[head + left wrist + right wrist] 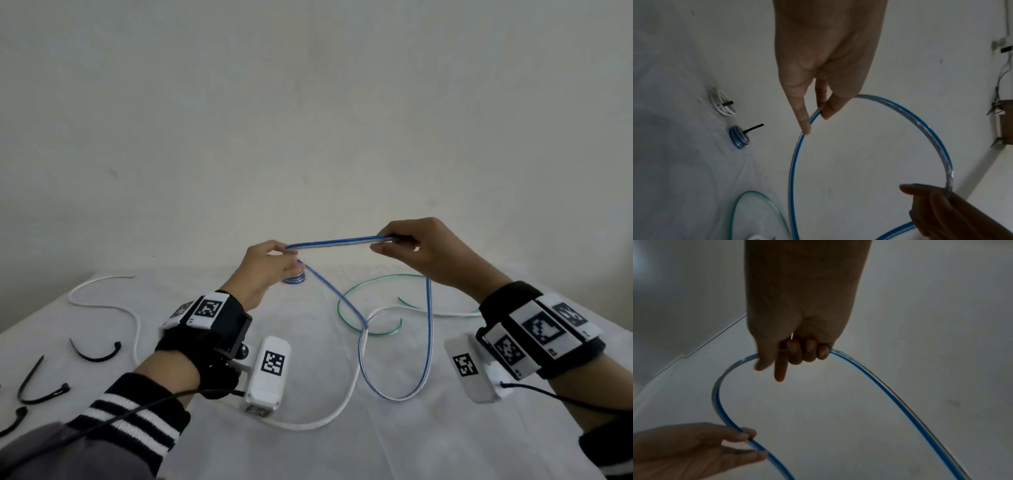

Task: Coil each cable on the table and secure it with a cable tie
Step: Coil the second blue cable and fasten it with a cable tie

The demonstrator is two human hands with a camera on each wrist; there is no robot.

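Nearest the lens, a striped cuff [130, 416] and the wrist-worn cameras frame the scene; beyond them both hands are lifted above the worktop [479, 445], which is covered in a wrinkled white cloth.

The left hand [265, 270] pinches the blue cable [337, 241] between thumb and fingertips, and the right hand [421, 250] has its fingers curled round the same cable, so a short span runs nearly straight between them. From each hand the rest of the blue cable drops to the cloth and joins in a long slack loop in front of the hands.

Judged from this, the step in hand is forming the first turn of the coil. The next move calls for bringing the right hand's span across to the left hand, so that the pinch can gather it as a loop.

Under the blue cable's slack loop lie a green cable [363, 301] and a white cable [325, 419], both loose. Left of the blue cable, black cable ties [97, 354] lie spread out. Just beyond the left hand sit a tied blue coil [739, 137] and a tied white coil [722, 103]. Behind the worktop rises a plain pale wall [308, 102].
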